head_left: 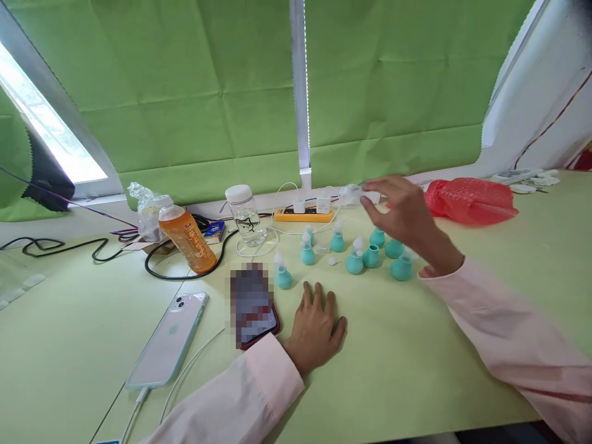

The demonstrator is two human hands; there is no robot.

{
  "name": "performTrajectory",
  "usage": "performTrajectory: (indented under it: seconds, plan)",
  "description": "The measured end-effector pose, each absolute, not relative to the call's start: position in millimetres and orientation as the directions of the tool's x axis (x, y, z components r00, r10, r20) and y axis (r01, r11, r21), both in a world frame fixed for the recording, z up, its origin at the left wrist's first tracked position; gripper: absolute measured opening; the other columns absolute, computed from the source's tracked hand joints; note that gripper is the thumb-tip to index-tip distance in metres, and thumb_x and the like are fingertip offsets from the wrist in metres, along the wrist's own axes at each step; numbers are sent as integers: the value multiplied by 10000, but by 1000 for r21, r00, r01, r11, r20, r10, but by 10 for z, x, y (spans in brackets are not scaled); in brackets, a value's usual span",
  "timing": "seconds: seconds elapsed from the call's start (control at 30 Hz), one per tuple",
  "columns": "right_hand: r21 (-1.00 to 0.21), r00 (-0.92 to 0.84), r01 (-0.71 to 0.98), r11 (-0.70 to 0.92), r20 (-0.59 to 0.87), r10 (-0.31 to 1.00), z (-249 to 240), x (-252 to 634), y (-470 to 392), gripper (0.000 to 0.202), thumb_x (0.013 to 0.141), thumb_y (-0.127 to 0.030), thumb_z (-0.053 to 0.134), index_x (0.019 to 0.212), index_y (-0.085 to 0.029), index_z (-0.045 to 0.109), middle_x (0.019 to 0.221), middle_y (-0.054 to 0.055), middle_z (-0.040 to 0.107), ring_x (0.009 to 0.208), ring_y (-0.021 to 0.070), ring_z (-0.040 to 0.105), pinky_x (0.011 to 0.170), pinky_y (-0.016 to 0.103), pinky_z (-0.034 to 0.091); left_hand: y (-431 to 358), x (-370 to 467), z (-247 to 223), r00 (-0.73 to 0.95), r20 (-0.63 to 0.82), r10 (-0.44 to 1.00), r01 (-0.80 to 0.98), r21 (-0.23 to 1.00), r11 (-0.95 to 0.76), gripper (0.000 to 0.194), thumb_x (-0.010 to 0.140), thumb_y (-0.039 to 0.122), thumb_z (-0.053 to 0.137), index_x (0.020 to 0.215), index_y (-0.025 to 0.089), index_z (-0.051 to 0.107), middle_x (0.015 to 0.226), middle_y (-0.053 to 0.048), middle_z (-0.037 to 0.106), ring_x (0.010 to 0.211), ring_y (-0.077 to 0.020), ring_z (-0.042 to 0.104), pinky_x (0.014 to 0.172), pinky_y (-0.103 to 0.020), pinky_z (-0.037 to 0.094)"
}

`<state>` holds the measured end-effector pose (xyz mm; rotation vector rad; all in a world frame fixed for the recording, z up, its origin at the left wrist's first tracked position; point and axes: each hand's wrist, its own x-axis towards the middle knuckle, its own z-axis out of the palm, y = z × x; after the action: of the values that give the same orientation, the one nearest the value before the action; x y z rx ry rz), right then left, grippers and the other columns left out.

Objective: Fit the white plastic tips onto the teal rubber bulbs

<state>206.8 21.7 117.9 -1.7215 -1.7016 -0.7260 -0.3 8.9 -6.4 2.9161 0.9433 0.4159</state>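
Observation:
My left hand [315,330] lies on the pale green table [393,376], palm down with its fingers spread, just right of a phone in a red case [259,320]. Raised above the right part of the table is my right hand [400,213], thumb and fingers apart, with nothing seen between them. Several small teal bulbs stand beyond and between my hands. Some carry clear tips, like the bulb [284,277] nearest my left hand; another bulb [371,256] shows an open top. A small clear piece [332,261] lies among them.
A white phone [169,342] with a cable lies at the left. Behind it are an orange bottle [187,239], a clear bottle [245,216] and black cables. A yellow power strip [303,215] sits at the back, a red plastic bag [472,200] at the back right.

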Motion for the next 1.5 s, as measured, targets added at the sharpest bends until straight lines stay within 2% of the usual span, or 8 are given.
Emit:
performTrajectory:
  seconds: [0.07, 0.17, 0.27, 0.6, 0.97, 1.17, 1.3, 1.5]
  plan:
    - [25, -144, 983, 182, 720, 679, 1051, 1802, 202, 259, 823, -218, 319, 949, -137, 531, 1013, 114, 537, 977, 198, 456, 826, 320, 375, 88, 1, -59, 782, 257, 568, 558, 116, -822, 415, 816, 335, 342, 1141, 84, 402, 1220, -201, 372, 1174, -370, 234, 866, -475, 333]
    - [164, -373, 928, 335, 405, 835, 756, 1407, 231, 241, 763, -96, 359, 924, -125, 537, 1018, 125, 528, 973, 223, 454, 748, 310, 422, 110, 7, -49, 784, 289, 550, 552, 82, -830, 289, 814, 239, 347, 1036, 94, 460, 1148, -184, 418, 1102, -326, 324, 797, -433, 403]
    - [200, -209, 964, 173, 177, 962, 485, 1171, 310, 241, 692, -30, 406, 874, -97, 550, 940, 154, 546, 896, 247, 493, 661, 304, 448, 173, 5, -29, 787, 248, 565, 581, 10, -814, 197, 773, 107, 377, 933, 106, 493, 1007, -156, 483, 964, -270, 424, 677, -369, 461]
    - [205, 34, 976, -72, 182, 983, 91, 1325, 671, 490, 747, -80, 360, 1230, -42, 287, 1162, 253, 388, 957, 309, 472, 607, 330, 446, 257, -16, 126, 785, 107, 610, 619, -89, -780, 198, 750, -3, 396, 861, 83, 535, 883, -128, 540, 837, -246, 509, 536, -307, 484]
    - [157, 11, 987, -37, 163, 987, 24, 1326, 507, 307, 859, -198, 225, 982, -97, 488, 961, 179, 480, 688, 210, 579, 531, 287, 407, 340, -89, 112, 772, 155, 617, 625, -2, -781, 299, 721, -24, 349, 896, 145, 523, 854, -65, 549, 776, -172, 531, 612, -258, 456]
    - [129, -169, 980, 149, 166, 971, 39, 1251, 153, 301, 875, -283, 243, 1011, -168, 487, 942, 104, 523, 702, 170, 575, 542, 240, 387, 279, -182, -40, 646, 374, 665, 469, 493, -733, 240, 654, 1, 405, 778, 143, 554, 811, -48, 567, 666, -129, 544, 614, -242, 471]
    - [-71, -295, 941, 331, 310, 904, -26, 1316, -64, 291, 849, -302, 322, 1057, -165, 473, 935, 90, 544, 791, 180, 554, 615, 270, 414, 276, -226, -62, 471, 299, 830, 292, 835, -466, 163, 620, 39, 460, 701, 130, 568, 717, -39, 594, 638, -130, 571, 618, -252, 498]
    - [-341, -322, 811, 475, 417, 850, -87, 1494, -216, 248, 770, -227, 453, 1008, -170, 494, 909, 82, 563, 858, 191, 515, 712, 323, 435, 124, -203, -68, 393, 129, 911, 76, 982, -171, 99, 606, 84, 514, 673, 115, 579, 705, -49, 601, 653, -137, 573, 625, -249, 491]
